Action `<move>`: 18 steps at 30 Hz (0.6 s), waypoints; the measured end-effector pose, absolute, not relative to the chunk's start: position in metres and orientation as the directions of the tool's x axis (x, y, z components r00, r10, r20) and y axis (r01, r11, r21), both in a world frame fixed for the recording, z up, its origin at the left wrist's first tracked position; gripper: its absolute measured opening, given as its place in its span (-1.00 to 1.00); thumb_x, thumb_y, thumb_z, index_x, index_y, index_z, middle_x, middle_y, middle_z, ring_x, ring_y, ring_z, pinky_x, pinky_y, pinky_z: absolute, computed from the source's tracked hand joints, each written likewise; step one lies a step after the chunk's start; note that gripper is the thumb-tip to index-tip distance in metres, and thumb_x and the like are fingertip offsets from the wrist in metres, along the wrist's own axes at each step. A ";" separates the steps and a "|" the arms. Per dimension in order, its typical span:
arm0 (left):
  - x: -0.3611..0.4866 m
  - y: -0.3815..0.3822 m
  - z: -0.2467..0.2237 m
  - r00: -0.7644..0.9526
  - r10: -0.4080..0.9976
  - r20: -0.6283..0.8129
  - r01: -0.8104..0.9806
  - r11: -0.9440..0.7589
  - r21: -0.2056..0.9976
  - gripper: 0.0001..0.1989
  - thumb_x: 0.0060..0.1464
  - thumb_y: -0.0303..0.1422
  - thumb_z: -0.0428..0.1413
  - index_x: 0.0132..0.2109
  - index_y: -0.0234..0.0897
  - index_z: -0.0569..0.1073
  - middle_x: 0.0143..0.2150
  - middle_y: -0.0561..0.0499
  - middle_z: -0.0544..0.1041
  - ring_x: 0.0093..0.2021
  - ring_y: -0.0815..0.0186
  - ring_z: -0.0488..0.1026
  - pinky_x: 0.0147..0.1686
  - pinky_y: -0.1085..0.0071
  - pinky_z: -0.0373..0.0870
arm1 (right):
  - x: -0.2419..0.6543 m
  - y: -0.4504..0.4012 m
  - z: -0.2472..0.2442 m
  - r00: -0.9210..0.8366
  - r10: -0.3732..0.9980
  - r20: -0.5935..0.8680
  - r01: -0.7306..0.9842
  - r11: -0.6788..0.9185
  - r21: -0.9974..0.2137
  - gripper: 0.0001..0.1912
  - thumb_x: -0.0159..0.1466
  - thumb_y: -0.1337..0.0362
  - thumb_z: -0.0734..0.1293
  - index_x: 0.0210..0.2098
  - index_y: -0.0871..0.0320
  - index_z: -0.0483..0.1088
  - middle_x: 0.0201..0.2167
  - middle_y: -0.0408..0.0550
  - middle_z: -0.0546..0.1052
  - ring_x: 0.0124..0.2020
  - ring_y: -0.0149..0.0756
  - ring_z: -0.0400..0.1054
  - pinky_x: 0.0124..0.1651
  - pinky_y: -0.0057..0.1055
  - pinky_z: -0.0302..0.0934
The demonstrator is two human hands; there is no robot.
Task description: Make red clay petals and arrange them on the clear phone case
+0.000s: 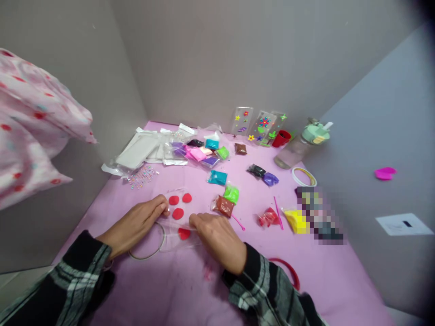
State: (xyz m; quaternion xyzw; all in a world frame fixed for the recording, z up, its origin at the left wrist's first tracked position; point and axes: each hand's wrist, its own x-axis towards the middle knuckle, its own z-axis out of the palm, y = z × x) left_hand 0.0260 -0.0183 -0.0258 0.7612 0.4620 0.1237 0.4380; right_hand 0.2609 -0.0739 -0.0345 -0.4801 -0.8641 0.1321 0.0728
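Observation:
A clear plastic sheet (170, 242) lies over the pink cloth, with red flattened pieces (177, 213) at and above it; one red piece (184, 233) shows through its lower part. My left hand (144, 222) has its fingers pressed together at the left edge of the clear plastic. On the other side, my right hand (215, 235) pinches the sheet near the lower red piece. A thin ring (147, 258) rests beneath my left wrist. Brown clay in a packet (223, 206) and a pink stick tool (239, 222) lie just beyond my right hand.
White packages (136, 151), small beads (141, 176) and several clay packets (195, 153) are at the back left. Decorated clear cases (263, 127), a red cup (281, 138) and a bottle (294, 151) stand behind. Tape (304, 176) and yellow clay (297, 221) lie right; a red ring (292, 271) sits by my right sleeve.

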 end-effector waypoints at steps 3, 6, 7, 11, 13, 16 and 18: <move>0.027 -0.019 -0.025 0.547 0.808 -0.217 0.599 -0.198 0.776 -0.65 0.42 -0.14 -0.27 -0.18 -0.15 0.32 -0.21 0.04 0.51 -0.15 0.20 0.49 -0.01 0.27 0.33 | 0.262 -0.079 -0.034 -0.574 0.818 0.025 0.785 0.559 -0.268 -0.87 0.43 0.45 0.26 -0.26 0.14 0.33 -0.37 -0.12 0.50 -0.39 -0.27 0.34 -0.38 -0.34 -0.02; 0.028 -0.020 -0.027 0.535 0.817 -0.215 0.605 -0.193 0.772 -0.66 0.41 -0.13 -0.25 -0.18 -0.15 0.32 -0.22 0.04 0.51 -0.16 0.19 0.49 -0.04 0.27 0.34 | 0.266 -0.090 -0.033 -0.608 0.790 0.078 0.755 0.606 -0.250 -0.87 0.46 0.37 0.25 -0.26 0.15 0.34 -0.35 -0.10 0.49 -0.36 -0.25 0.34 -0.33 -0.33 0.07; 0.028 -0.020 -0.029 0.529 0.822 -0.212 0.606 -0.191 0.772 -0.66 0.41 -0.13 -0.24 -0.17 -0.15 0.33 -0.22 0.04 0.52 -0.16 0.19 0.50 -0.05 0.27 0.34 | 0.267 -0.094 -0.032 -0.615 0.781 0.108 0.744 0.621 -0.245 -0.86 0.46 0.36 0.24 -0.27 0.15 0.34 -0.36 -0.11 0.49 -0.37 -0.25 0.33 -0.32 -0.33 0.09; 0.029 -0.022 -0.035 0.511 0.838 -0.194 0.600 -0.186 0.778 -0.69 0.39 -0.11 -0.17 -0.16 -0.15 0.35 -0.22 0.04 0.54 -0.16 0.18 0.50 -0.05 0.27 0.35 | 0.274 -0.112 -0.030 -0.631 0.729 0.265 0.696 0.683 -0.221 -0.71 0.51 0.39 0.12 -0.31 0.17 0.36 -0.39 -0.10 0.49 -0.39 -0.29 0.31 -0.32 -0.34 0.15; 0.029 -0.024 -0.033 0.488 0.854 -0.181 0.598 -0.176 0.782 -0.69 0.38 -0.10 -0.14 -0.17 -0.16 0.36 -0.23 0.03 0.54 -0.17 0.17 0.51 -0.08 0.28 0.37 | 0.275 -0.119 -0.027 -0.625 0.698 0.349 0.671 0.709 -0.216 -0.63 0.53 0.39 0.05 -0.33 0.19 0.37 -0.36 -0.05 0.52 -0.36 -0.30 0.34 -0.28 -0.35 0.20; 0.032 -0.035 -0.024 0.462 0.875 -0.148 0.536 -0.143 0.832 -0.72 0.35 -0.10 -0.07 -0.15 -0.16 0.41 -0.16 0.02 0.57 -0.08 0.17 0.51 -0.03 0.31 0.38 | 0.277 -0.127 -0.021 -0.591 0.656 0.468 0.638 0.736 -0.226 -0.63 0.51 0.44 0.06 -0.34 0.21 0.39 -0.29 0.02 0.56 -0.26 -0.28 0.38 -0.12 -0.33 0.27; 0.035 -0.047 -0.018 0.501 0.854 -0.139 0.448 -0.118 0.886 -0.76 0.33 -0.14 0.00 -0.07 -0.15 0.47 -0.05 0.01 0.58 0.03 0.18 0.50 0.05 0.33 0.37 | 0.277 -0.131 -0.018 -0.570 0.637 0.518 0.619 0.748 -0.238 -0.69 0.48 0.48 0.12 -0.33 0.23 0.40 -0.24 0.05 0.58 -0.21 -0.27 0.39 -0.02 -0.30 0.29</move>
